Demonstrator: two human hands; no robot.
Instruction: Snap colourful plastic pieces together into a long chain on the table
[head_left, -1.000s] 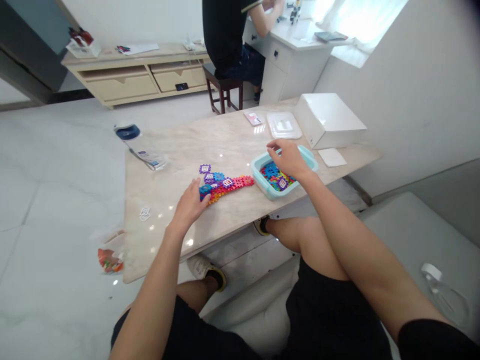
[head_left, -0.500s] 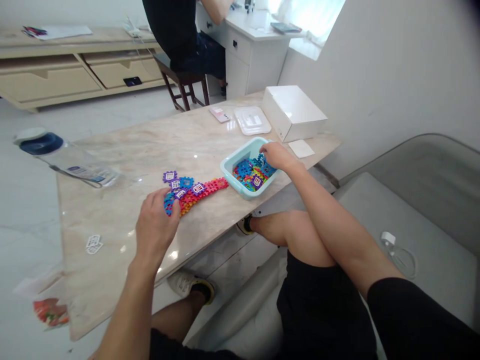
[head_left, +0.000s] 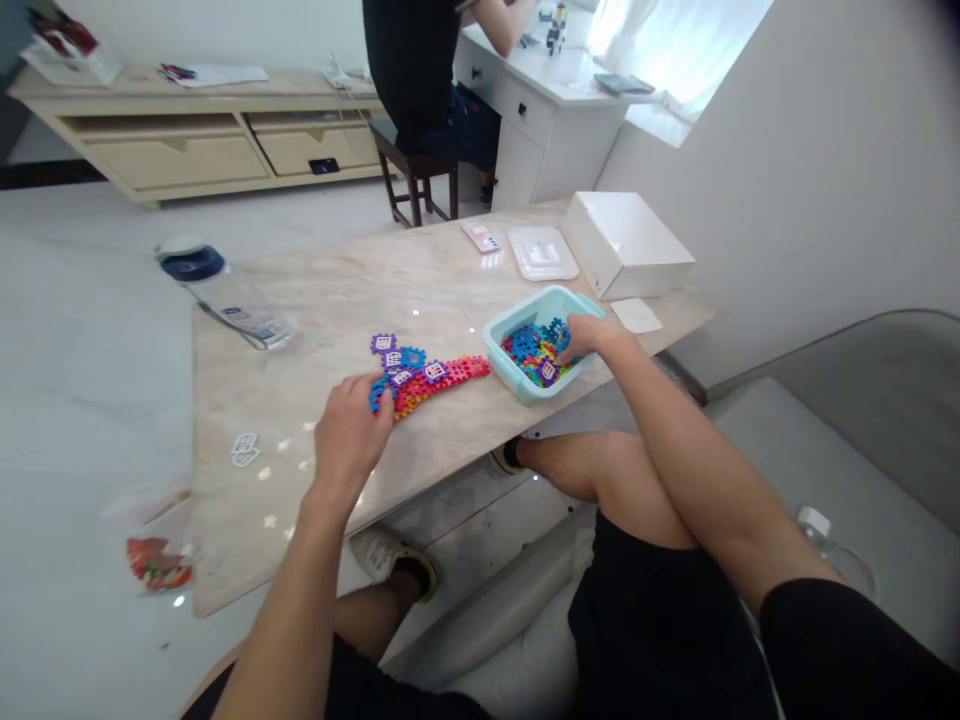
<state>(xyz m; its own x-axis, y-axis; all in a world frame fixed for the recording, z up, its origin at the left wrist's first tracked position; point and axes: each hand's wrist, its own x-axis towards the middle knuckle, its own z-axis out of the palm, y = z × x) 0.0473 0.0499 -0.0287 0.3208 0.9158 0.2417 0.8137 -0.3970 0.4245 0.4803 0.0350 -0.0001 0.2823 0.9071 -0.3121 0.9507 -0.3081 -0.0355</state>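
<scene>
A built piece of interlocking plastic tiles (head_left: pixel 450 375), red, orange, blue and purple, lies on the marble-patterned table (head_left: pixel 322 290). My left hand (head_left: pixel 352 425) is closed around its blue left end. To the right stands a light blue basket (head_left: pixel 521 383) with many loose coloured tiles (head_left: pixel 526 345) inside. My right hand (head_left: pixel 589 338) reaches over the basket's right side, fingers down among the tiles; the fingertips are partly hidden, and whatever they may hold cannot be made out.
Beyond the basket are a white box (head_left: pixel 630 240), a clear lid (head_left: pixel 541 253), a pink phone-like item (head_left: pixel 480 237) and a white card (head_left: pixel 636 315). A bottle (head_left: pixel 232 300) and white pieces (head_left: pixel 244 450) are at left. A person (head_left: pixel 420 70) sits on a stool behind.
The whole view has shifted, so things appear farther right. My right hand has moved lower into the basket, nearer the tiles. My left hand stays on the built piece.
</scene>
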